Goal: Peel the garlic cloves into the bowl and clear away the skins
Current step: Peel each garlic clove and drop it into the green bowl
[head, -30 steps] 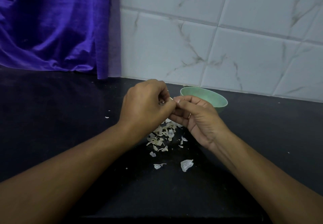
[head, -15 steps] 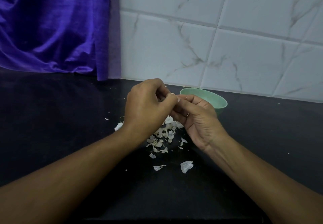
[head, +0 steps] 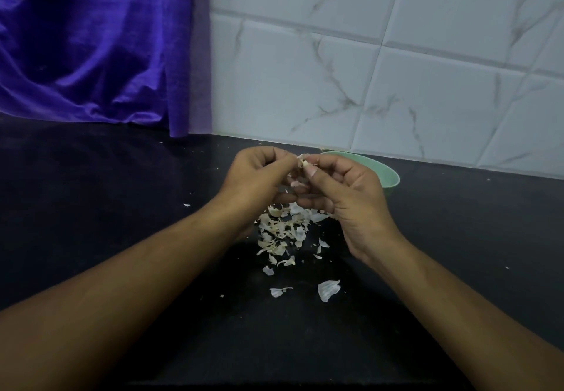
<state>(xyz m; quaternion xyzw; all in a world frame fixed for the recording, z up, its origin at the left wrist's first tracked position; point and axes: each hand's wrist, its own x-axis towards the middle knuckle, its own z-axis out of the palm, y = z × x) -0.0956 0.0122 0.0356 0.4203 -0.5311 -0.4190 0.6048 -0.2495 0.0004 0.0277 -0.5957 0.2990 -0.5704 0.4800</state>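
Both my hands meet above the black counter, just in front of the green bowl (head: 389, 175). A small garlic clove (head: 303, 162) with skin on it sits between their fingertips. My left hand (head: 259, 177) pinches it from the left, fingers curled. My right hand (head: 345, 195) pinches it from the right with thumb and forefinger. Below the hands lies a pile of pale garlic skins (head: 282, 230). The bowl's inside is hidden behind my right hand.
Loose skin pieces (head: 328, 290) lie nearer to me on the black counter (head: 122, 207), and small flecks (head: 186, 205) lie to the left. A purple cloth (head: 91, 46) hangs at the back left. White marbled tiles (head: 396, 70) form the back wall.
My right hand has turned and risen a little, so its thumb now faces me. My left hand has shifted slightly left, exposing the clove between the fingertips.
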